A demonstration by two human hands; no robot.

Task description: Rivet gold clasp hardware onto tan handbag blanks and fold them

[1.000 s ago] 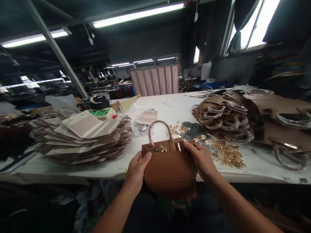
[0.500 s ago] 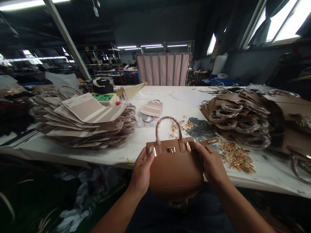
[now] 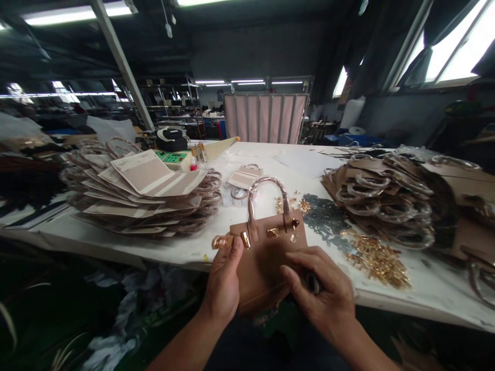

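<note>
A brown handbag (image 3: 258,270) is tilted before me at the table's edge, its arched handle (image 3: 270,181) wrapped in clear film. Gold hardware shows along its top: a turn lock (image 3: 273,233) in the middle and a strap loop (image 3: 246,239) at the left. My left hand (image 3: 222,283) grips the bag's left side, thumb by that loop. A strap end with a gold plate (image 3: 222,241) sticks out there. My right hand (image 3: 325,288) is in front of the bag's right half, fingers curled, thumb and forefinger apart. A dark, shiny-ended object (image 3: 312,282), not identifiable, shows beneath its fingers.
On the white table (image 3: 270,154), flat bag pieces (image 3: 150,196) with wrapped handles are stacked left, brown ones (image 3: 371,190) right. Loose gold fittings (image 3: 381,257) and dark grey pieces (image 3: 325,214) lie near my right hand. A green-panelled machine (image 3: 174,157) stands behind the left stack.
My right hand has left the bag's upper right corner and come down in front of it. The strap end now sticks out at the left, and the bag has tilted.
</note>
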